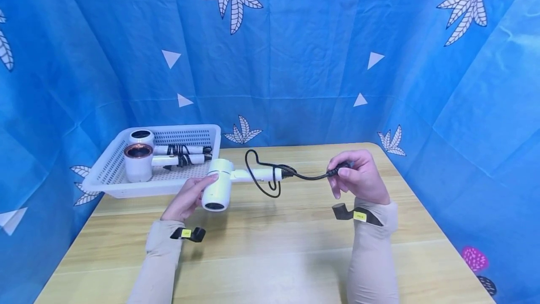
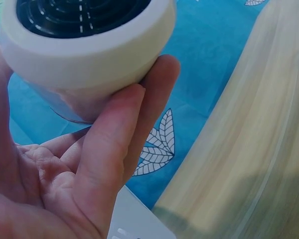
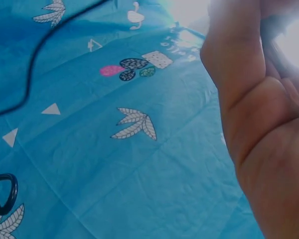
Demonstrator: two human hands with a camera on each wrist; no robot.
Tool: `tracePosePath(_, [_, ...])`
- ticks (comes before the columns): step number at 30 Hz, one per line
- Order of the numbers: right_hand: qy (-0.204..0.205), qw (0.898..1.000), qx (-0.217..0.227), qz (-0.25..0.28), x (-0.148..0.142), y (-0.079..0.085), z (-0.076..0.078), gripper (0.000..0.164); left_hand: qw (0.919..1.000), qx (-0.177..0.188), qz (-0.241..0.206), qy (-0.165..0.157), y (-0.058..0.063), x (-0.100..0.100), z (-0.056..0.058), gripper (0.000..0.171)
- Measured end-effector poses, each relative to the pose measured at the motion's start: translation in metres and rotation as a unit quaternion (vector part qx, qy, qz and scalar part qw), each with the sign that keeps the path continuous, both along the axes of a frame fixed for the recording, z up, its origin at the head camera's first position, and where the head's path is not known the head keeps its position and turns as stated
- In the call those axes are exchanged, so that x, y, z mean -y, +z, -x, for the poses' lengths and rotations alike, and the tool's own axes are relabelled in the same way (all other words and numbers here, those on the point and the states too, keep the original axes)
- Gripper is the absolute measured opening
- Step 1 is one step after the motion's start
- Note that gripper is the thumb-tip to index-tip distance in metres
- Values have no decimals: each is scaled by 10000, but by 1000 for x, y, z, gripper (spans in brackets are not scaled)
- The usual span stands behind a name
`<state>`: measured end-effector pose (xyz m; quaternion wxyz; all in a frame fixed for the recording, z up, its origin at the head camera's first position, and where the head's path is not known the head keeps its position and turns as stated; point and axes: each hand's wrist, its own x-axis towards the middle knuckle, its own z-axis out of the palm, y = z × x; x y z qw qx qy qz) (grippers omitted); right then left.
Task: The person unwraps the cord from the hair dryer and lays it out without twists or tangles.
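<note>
My left hand (image 1: 191, 196) grips the head of a white hair dryer (image 1: 218, 196), its handle pointing right, above the table. In the left wrist view, thumb and fingers curl round the white body (image 2: 89, 62) below a dark round grille. A black cord (image 1: 256, 183) leaves the handle's end and makes a loose loop around the handle. To the right, my right hand (image 1: 358, 177) pinches the cord's plug end (image 1: 337, 170), and a length of cord runs between it and the handle. The right wrist view shows part of that cord (image 3: 32, 64); the plug is out of sight there.
A white perforated basket (image 1: 122, 190) stands at the table's back left. Inside lie two hair dryers with cords wrapped round their handles, one with a copper-coloured rim (image 1: 139, 151). The wooden table (image 1: 270, 257) meets blue patterned curtains (image 1: 295, 60) behind and at both sides.
</note>
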<state>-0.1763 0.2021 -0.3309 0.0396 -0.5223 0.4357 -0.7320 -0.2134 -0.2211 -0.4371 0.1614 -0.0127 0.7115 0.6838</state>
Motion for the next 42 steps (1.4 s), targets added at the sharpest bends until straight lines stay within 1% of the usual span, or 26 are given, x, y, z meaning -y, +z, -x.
tracePosePath(10, [-179,9972,-133,-720,-18,-8,5,28,10000,10,7,46,-1,0,0,57])
tracePosePath(15, [-156,9939,-83,-1091,-24,-10,7,28,10000,4,-12,18,-1,0,0,57])
tracePosePath(17, [-257,9911,-35,-1306,-26,-11,7,30,10000,18,-25,31,-1,0,0,55])
tracePosePath(22, [-662,9783,4,-1962,-29,-13,8,31,10000,11,7,47,-1,0,0,54])
tracePosePath(26, [-884,9649,99,-2470,-31,-17,13,23,10000,-6,4,51,-1,0,1,55])
tracePosePath(30, [-974,9513,309,-2908,-30,-20,18,15,10000,-14,-22,54,-1,1,2,54])
tracePosePath(36, [-1100,9337,666,-3342,-29,-25,25,13,9999,-49,-92,63,-1,1,1,42])
tracePosePath(39, [-1168,9270,753,-3483,-29,-26,28,13,9999,-83,-135,50,-1,1,1,36])
tracePosePath(42, [-1289,9194,835,-3622,-29,-28,30,13,9998,-100,-167,31,-1,1,1,35])
